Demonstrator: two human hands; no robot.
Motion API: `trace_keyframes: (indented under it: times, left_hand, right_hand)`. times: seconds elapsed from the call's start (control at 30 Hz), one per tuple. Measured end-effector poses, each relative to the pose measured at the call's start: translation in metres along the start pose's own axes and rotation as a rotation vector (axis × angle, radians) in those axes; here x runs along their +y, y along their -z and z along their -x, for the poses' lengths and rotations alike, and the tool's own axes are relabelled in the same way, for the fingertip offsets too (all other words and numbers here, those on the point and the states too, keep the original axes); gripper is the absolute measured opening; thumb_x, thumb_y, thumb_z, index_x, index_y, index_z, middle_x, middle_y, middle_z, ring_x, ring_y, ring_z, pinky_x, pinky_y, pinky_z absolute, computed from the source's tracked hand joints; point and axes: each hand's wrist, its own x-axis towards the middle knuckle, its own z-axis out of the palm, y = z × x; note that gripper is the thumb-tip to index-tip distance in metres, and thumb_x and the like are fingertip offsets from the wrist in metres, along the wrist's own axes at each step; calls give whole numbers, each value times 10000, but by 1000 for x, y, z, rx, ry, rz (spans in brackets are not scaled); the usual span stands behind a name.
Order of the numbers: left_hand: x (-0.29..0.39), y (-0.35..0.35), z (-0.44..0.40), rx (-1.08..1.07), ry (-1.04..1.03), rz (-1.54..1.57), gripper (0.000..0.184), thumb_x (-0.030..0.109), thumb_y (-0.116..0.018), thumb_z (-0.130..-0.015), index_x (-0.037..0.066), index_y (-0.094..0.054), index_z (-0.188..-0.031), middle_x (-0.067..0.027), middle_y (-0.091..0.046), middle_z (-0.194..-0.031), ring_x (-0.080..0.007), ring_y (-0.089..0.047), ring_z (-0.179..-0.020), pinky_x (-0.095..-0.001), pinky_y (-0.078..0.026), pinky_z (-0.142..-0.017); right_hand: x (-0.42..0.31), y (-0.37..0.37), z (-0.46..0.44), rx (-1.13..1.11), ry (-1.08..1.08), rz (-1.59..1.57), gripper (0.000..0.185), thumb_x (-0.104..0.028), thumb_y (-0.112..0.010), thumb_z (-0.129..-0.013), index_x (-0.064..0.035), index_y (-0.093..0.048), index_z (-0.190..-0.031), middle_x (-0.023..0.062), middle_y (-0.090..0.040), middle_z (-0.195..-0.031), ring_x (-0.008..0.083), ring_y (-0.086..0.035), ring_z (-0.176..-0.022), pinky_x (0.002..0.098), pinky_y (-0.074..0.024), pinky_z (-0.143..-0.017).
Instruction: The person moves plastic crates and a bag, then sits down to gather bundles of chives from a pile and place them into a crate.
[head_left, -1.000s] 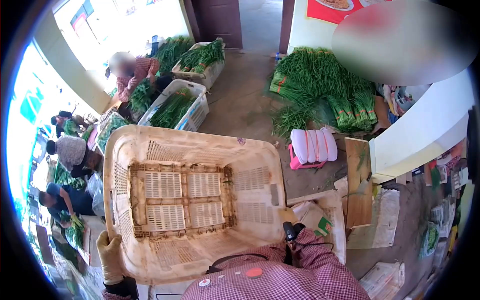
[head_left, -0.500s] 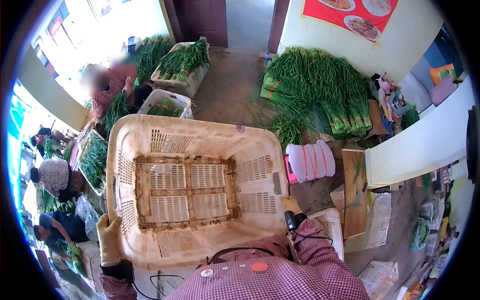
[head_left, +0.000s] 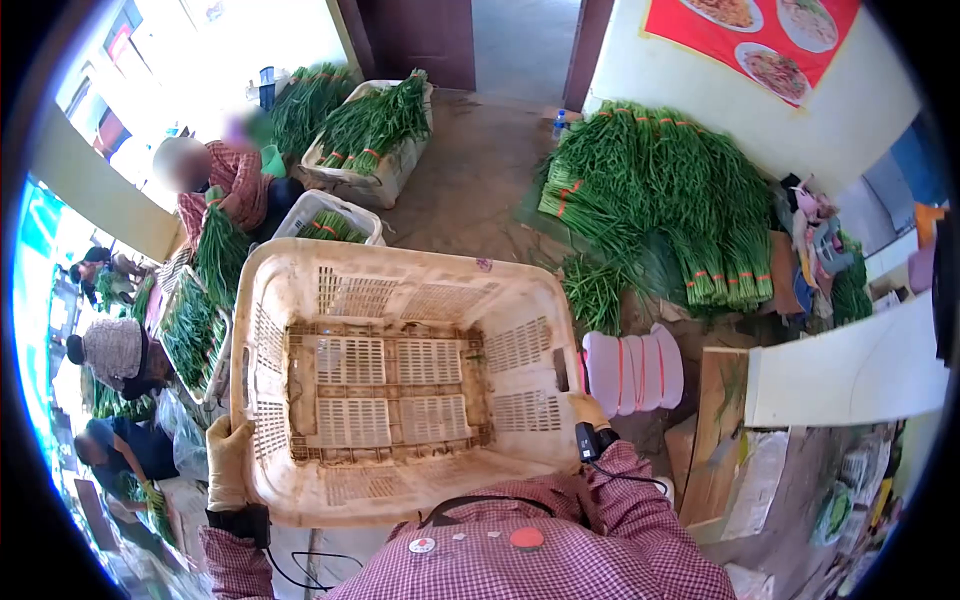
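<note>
A large dirty white plastic basket (head_left: pixel 400 500) with slotted sides is held in front of my body, its open top towards me. No load shows in it, only brown grime and a few green scraps. My left hand (head_left: pixel 229 465), in a pale glove, grips the rim at the basket's lower left. On the right side my right hand (head_left: pixel 588 410), also gloved, holds the basket's rim near the handle slot; its fingers are partly hidden by the basket.
Beyond lies a large heap of bundled green vegetables (head_left: pixel 650 190), near a padded pink stool (head_left: pixel 632 370). Crates of greens (head_left: pixel 392 178) stand at the upper left. Several people work along the left, one in a checked shirt (head_left: pixel 238 185). A wooden board (head_left: pixel 715 440) lies at the right.
The basket and both hands have shifted slightly right and up in view, still together. The basket now covers the crate on the right. The checked-shirt person has moved with the greens.
</note>
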Motion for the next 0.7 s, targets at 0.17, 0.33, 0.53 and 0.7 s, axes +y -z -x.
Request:
trace_keyframes:
  times: [0.17, 0.33, 0.53, 0.7]
  left_hand:
    - [-19, 0, -45, 41, 28, -72, 119, 71, -682, -881, -39, -656, -920, -7, -661, -800, -82, -572, -655, -242, -477, -608]
    - [-46, 44, -73, 92, 46, -211, 95, 70, -703, -878, -3, -650, -846, 35, -609, -750, -59, -496, -645, -243, -419, -579]
    - [-43, 29, -134, 129, 204, -232, 95, 115, -710, -901, 30, -683, -869, 81, -569, -725, -47, -461, -630, -233, -380, -557]
    - [-27, 29, -171, 170, 606, 179, 107, 150, -673, -944, 79, -650, -1021, 16, -656, -864, -134, -606, -733, -276, -505, -637]
  right_hand:
    - [-84, -23, -3, 43, -35, 359, 457, -379, -580, -939, 13, -692, -1143, 185, -739, -1032, 313, -699, -961, 411, -516, -846]
    - [-139, -36, 26, 102, 42, 436, 437, -416, -562, -945, -8, -704, -1006, 244, -699, -904, 402, -669, -892, 460, -509, -754]
    - [-265, -41, -10, 152, -218, 255, 390, -366, -643, -925, 19, -698, -940, 78, -658, -754, 148, -585, -672, 355, -447, -601]
    - [-369, -93, -18, 262, -223, 126, 289, -284, -670, -916, 4, -688, -931, 23, -646, -776, 119, -566, -718, 329, -447, -644]
